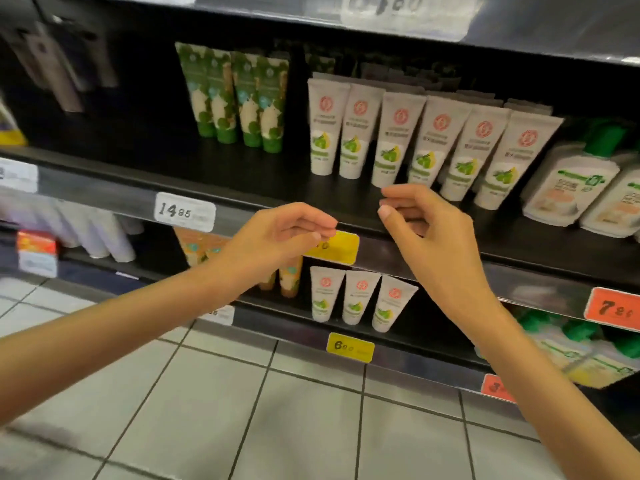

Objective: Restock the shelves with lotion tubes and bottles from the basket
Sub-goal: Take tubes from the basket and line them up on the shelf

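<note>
Nearest, the left hand [287,233] and right hand [422,230] hover at the shelf edge [104,199], fingers loosely curled, seemingly holding nothing. At twelve o'clock from the right hand, white lotion tubes [429,140] stand in a row.

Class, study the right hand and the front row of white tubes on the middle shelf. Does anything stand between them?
Nothing visible does. The empty right hand hovers just in front of the white tubes, close to the cap of the third from the left. Only open air lies between.
</note>
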Demonstrator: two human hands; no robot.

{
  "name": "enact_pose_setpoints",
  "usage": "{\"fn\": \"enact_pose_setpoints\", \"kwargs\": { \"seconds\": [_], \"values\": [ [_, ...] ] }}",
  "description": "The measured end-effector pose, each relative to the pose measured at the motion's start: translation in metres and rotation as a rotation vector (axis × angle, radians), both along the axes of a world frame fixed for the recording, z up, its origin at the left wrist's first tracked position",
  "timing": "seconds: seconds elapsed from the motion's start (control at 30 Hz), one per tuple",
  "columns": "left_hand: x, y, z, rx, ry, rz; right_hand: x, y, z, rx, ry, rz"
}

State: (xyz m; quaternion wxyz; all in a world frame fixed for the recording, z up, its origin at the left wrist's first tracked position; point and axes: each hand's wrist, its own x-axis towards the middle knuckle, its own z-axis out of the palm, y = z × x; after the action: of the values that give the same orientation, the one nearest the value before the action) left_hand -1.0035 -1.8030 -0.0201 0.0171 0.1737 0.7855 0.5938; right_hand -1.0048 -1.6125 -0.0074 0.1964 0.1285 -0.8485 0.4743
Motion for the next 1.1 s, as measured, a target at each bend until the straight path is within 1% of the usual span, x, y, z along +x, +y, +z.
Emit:
{"fn": "enact_pose_setpoints", "kwargs": {
  "seconds": [0.1,0.17,0.23,0.33,0.5,0.67,0.77,0.9,1.0,1.07,1.1],
  "values": [
    [0.040,-0.074,-0.003,-0.067,-0.107,0.047,0.017,-0.048,-0.004,0.032,-0.060,0.261],
    [0.073,-0.125,-0.009,-0.103,-0.148,0.144,0.028,-0.083,-0.011,0.077,-0.093,0.387],
    [0.108,-0.175,-0.015,-0.066,-0.175,0.271,0.039,-0.123,-0.020,0.121,-0.124,0.496],
    [0.166,-0.246,-0.023,0.042,-0.185,0.453,0.056,-0.185,-0.032,0.179,-0.173,0.664],
    [0.263,-0.346,-0.035,0.064,-0.175,0.705,0.088,-0.297,-0.045,0.263,-0.213,0.898],
    [0.342,-0.429,-0.071,-0.040,-0.199,1.010,0.121,-0.398,-0.056,0.297,-0.218,1.098],
    [0.381,-0.458,-0.103,-0.092,-0.282,1.099,0.138,-0.451,-0.069,0.306,-0.252,1.182],
    [0.419,-0.479,-0.146,-0.156,-0.446,1.119,0.156,-0.505,-0.096,0.348,-0.347,1.243],
    [0.437,-0.487,-0.168,-0.173,-0.553,1.101,0.161,-0.531,-0.115,0.411,-0.487,1.248],
    [0.447,-0.491,-0.182,-0.182,-0.609,1.131,0.162,-0.542,-0.127,0.467,-0.583,1.246],
    [0.450,-0.492,-0.187,-0.221,-0.629,1.163,0.162,-0.547,-0.132,0.494,-0.622,1.251]
  ]
}}
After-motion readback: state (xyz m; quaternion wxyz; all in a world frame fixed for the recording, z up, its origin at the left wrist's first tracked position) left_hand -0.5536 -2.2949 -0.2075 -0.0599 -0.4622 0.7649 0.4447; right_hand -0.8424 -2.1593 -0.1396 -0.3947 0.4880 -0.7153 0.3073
